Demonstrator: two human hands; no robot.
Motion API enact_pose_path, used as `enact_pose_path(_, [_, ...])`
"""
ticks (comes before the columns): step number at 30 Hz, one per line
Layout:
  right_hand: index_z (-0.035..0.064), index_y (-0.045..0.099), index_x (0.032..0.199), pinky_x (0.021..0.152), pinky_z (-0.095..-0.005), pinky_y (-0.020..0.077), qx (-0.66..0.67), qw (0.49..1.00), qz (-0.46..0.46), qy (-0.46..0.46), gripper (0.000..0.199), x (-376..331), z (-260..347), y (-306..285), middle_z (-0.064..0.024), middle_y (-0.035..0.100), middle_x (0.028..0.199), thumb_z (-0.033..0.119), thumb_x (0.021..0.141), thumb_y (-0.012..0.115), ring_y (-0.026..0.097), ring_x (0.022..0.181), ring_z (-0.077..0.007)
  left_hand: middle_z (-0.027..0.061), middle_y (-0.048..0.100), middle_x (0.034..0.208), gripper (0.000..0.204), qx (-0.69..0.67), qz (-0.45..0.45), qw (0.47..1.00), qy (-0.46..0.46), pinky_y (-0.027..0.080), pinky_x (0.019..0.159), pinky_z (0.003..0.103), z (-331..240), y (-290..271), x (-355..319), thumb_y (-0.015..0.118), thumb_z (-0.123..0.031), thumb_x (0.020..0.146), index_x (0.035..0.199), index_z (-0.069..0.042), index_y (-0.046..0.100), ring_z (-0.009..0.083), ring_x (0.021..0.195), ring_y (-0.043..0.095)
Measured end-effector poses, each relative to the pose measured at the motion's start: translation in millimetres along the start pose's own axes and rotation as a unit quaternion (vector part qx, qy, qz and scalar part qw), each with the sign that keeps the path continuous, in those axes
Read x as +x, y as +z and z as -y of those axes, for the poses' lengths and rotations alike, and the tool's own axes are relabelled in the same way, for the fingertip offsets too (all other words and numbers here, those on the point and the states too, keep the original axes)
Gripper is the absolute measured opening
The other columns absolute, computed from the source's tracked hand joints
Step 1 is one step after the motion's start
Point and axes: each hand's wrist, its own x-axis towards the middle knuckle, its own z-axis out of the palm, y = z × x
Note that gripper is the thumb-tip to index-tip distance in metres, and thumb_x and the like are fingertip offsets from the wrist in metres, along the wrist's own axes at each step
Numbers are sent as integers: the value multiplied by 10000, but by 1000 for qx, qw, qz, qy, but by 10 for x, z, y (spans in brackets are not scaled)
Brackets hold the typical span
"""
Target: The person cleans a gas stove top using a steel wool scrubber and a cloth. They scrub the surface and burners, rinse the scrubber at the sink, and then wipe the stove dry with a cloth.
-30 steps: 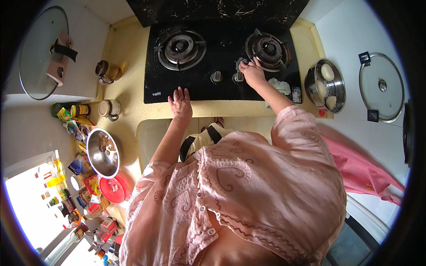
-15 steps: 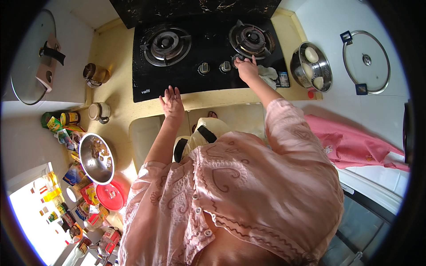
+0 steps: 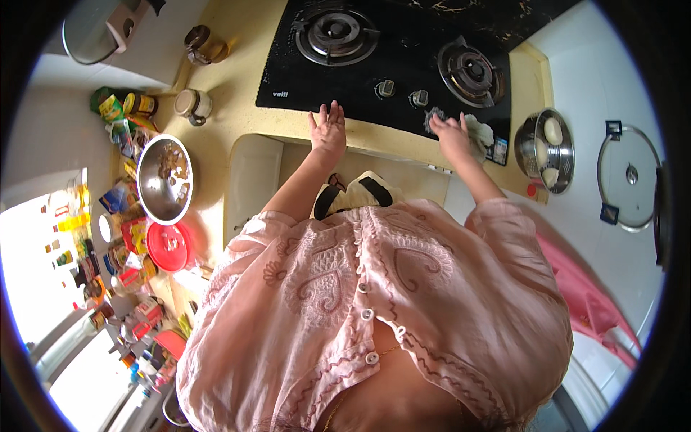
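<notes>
My right hand is at the front right of the black gas stove, its fingertips pressed on a grey scouring pad. A crumpled whitish cloth lies just right of that hand. To the pad's left are two stove knobs. My left hand is open with fingers spread, at the stove's front edge, holding nothing. The right burner and the left burner stand bare, with no pot on them.
At right, a perforated steel bowl holds pale rounded pieces; a glass lid hangs on the wall. Along the left stand a glass jug, a lidded jar, a steel bowl with scraps, a red basin and several packages.
My right hand and the scouring pad have moved from beside the right burner toward the stove's front edge. The view has shifted and turned; my left hand stays at the edge, fingers spread.
</notes>
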Motion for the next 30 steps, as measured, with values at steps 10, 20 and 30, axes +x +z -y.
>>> enact_pose_path(10, [124, 559, 1092, 838, -303, 363, 77, 982, -59, -159, 341, 534, 904, -226, 35, 504, 1225, 117, 772, 440, 483, 960, -153, -22, 198, 1449, 630, -40, 10, 991, -125, 102, 1042, 560, -10, -91, -104, 426, -100, 780, 1381, -129, 240, 274, 1335, 149])
enact_pose_path(20, [96, 567, 1068, 847, -351, 347, 118, 952, -72, -274, 285, 1268, 1447, -198, 5, 546, 1161, 132, 815, 440, 490, 1004, -187, -29, 251, 1427, 564, -96, -66, 969, -219, 100, 1031, 573, -50, 108, -768, 433, -103, 793, 1345, -132, 320, 295, 1317, 178])
enact_pose_path(30, [119, 560, 1065, 874, -370, 338, 107, 944, -79, -301, 295, 1514, 1773, -218, 7, 520, 1200, 122, 790, 454, 484, 1021, -185, -2, 277, 1412, 555, -119, -111, 965, -205, 123, 1025, 574, -145, 124, -886, 452, -87, 777, 1322, -104, 350, 316, 1299, 212])
